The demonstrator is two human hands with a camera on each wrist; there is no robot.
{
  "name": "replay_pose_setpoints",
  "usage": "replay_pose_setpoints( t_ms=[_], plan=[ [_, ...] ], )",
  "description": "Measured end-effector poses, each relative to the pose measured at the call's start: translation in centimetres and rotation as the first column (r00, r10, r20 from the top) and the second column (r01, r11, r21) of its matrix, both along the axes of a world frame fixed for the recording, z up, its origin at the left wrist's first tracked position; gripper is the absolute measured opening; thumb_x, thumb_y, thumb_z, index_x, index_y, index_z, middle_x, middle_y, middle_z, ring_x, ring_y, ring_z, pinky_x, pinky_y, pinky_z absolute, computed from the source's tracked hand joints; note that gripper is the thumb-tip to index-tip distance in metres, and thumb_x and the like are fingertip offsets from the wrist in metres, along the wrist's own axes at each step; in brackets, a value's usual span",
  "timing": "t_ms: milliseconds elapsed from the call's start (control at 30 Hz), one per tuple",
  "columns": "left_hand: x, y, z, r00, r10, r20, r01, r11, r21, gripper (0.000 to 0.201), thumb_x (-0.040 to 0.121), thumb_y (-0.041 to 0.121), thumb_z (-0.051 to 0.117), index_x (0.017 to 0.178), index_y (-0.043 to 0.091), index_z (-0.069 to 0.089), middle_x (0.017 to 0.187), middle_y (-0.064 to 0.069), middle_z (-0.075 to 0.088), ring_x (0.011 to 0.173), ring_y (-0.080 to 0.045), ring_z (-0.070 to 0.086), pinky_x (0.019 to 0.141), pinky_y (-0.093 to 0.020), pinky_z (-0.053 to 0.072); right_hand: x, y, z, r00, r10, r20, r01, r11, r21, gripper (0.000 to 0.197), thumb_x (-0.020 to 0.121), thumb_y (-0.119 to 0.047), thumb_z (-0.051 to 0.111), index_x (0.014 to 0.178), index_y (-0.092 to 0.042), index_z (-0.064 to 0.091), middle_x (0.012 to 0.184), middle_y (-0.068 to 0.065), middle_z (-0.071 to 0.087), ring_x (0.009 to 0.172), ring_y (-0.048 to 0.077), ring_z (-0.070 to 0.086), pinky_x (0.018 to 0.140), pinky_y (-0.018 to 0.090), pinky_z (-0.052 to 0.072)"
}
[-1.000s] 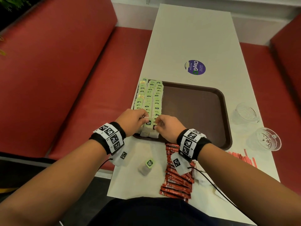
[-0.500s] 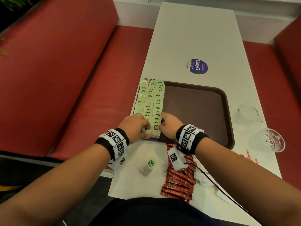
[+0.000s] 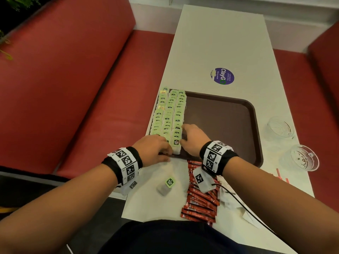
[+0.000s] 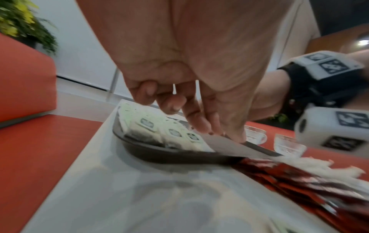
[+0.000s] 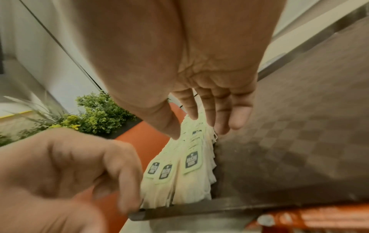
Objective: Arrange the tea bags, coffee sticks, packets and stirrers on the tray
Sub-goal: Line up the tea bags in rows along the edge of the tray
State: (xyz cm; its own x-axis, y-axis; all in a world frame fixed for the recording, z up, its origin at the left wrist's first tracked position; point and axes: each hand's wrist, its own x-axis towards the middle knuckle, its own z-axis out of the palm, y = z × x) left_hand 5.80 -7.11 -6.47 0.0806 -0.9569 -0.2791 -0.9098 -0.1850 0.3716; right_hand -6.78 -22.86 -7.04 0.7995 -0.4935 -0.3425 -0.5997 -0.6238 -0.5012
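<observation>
Three rows of green-tagged tea bags (image 3: 170, 116) fill the left side of the brown tray (image 3: 220, 121). My left hand (image 3: 165, 149) sits at the near end of the rows, over the tray's near rim, fingers loosely bent and holding nothing. My right hand (image 3: 185, 132) lies flat along the right side of the rows, fingers straight against the tea bags (image 5: 191, 170). One loose tea bag (image 3: 166, 186) lies on the table near me. Red coffee sticks (image 3: 200, 195), white packets (image 3: 229, 197) and red stirrers (image 3: 282, 176) lie on the table below the tray.
Two glass cups (image 3: 278, 127) (image 3: 300, 158) stand right of the tray. A purple sticker (image 3: 222, 76) marks the white table (image 3: 211, 43) farther off. Red bench seats (image 3: 73, 88) run along both sides. The tray's right part is bare.
Both hands have let go of the nearest tea bags. The right hand has slid forward along the rows' right side; the left has drawn back to the tray's near rim.
</observation>
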Motion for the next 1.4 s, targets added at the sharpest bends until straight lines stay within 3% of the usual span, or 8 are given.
replay_pose_setpoints(
  t_ms=[233,433,600,833,933,1100,1267,1400],
  plan=[
    [-3.9,2.0,-1.7,0.974,-0.217,0.064,0.198,0.956,0.216,0.067,0.076,0.066,0.068,0.130,0.028,0.057,0.123,0.005,0.055,0.114,-0.018,0.052,0.094,-0.037,0.046,-2.6,2.0,1.9,0.968,0.234,-0.094,-0.228,0.971,0.071,0.022,0.089,-0.017,0.064,0.110,-0.017,0.066,0.100,-0.003,0.071,0.089,0.015,0.064,0.081,0.026,0.050],
    [-5.2,2.0,-2.1,0.953,-0.264,0.148,0.218,0.938,0.271,0.041,0.081,0.057,0.069,0.106,0.025,0.064,0.108,0.003,0.058,0.099,-0.021,0.055,0.074,-0.032,0.035,-4.2,3.1,1.4,0.941,0.317,-0.118,-0.304,0.946,0.117,0.033,0.080,-0.021,0.077,0.112,-0.018,0.066,0.102,-0.006,0.069,0.091,0.014,0.064,0.082,0.027,0.052],
    [-4.4,1.8,-1.3,0.999,-0.044,-0.023,0.047,0.991,0.127,0.012,0.086,0.030,0.066,0.090,0.024,0.057,0.089,0.002,0.066,0.080,-0.021,0.059,0.067,-0.030,0.041,-4.9,3.7,1.3,0.927,0.358,-0.113,-0.345,0.931,0.118,0.038,0.074,-0.041,0.084,0.103,-0.024,0.066,0.093,-0.013,0.065,0.083,0.007,0.059,0.072,0.024,0.047],
    [-2.9,1.1,0.1,0.973,0.173,-0.154,-0.186,0.980,-0.072,0.029,0.079,0.041,0.078,0.093,0.031,0.054,0.083,0.012,0.062,0.077,-0.013,0.058,0.065,-0.028,0.043,-4.1,3.0,2.2,0.981,0.174,0.091,-0.182,0.980,0.084,0.013,0.091,-0.034,0.071,0.083,-0.025,0.067,0.070,-0.010,0.060,0.063,0.003,0.050,0.060,0.022,0.037],
    [-2.3,0.6,0.3,0.976,0.164,-0.142,-0.175,0.982,-0.072,0.032,0.080,0.046,0.076,0.101,0.028,0.061,0.085,0.013,0.062,0.077,-0.010,0.057,0.066,-0.026,0.044,-3.7,2.4,2.5,0.984,0.120,0.135,-0.131,0.988,0.081,0.009,0.090,-0.028,0.072,0.086,-0.020,0.068,0.076,-0.003,0.064,0.067,0.010,0.054,0.064,0.026,0.043],
    [-1.5,-0.8,-0.2,0.925,0.333,-0.182,-0.358,0.925,-0.129,0.013,0.090,0.038,0.069,0.089,0.025,0.066,0.082,0.009,0.066,0.074,-0.014,0.059,0.064,-0.027,0.042,-3.3,1.4,2.0,0.974,-0.046,0.223,0.018,0.992,0.126,0.015,0.093,-0.023,0.067,0.108,-0.020,0.066,0.090,-0.005,0.071,0.078,0.010,0.064,0.076,0.027,0.053],
    [-1.0,-2.5,-1.5,0.864,0.469,-0.183,-0.486,0.872,-0.057,0.023,0.090,0.037,0.068,0.072,0.030,0.055,0.070,0.009,0.059,0.072,-0.017,0.057,0.062,-0.026,0.041,-2.9,0.3,0.7,0.996,-0.086,0.012,0.085,0.992,0.099,0.046,0.100,-0.012,0.048,0.146,-0.011,0.043,0.130,0.001,0.063,0.119,0.021,0.059,0.104,0.033,0.046],
    [-1.1,-3.6,-2.3,0.796,0.544,-0.266,-0.558,0.829,0.026,0.021,0.085,0.033,0.075,0.096,0.028,0.059,0.079,0.010,0.064,0.073,-0.011,0.063,0.064,-0.025,0.046,-2.1,0.2,-0.3,0.994,-0.079,-0.072,0.090,0.982,0.165,0.056,0.098,-0.006,0.047,0.153,-0.008,0.033,0.135,0.001,0.061,0.119,0.023,0.060,0.105,0.036,0.047]
  ],
)
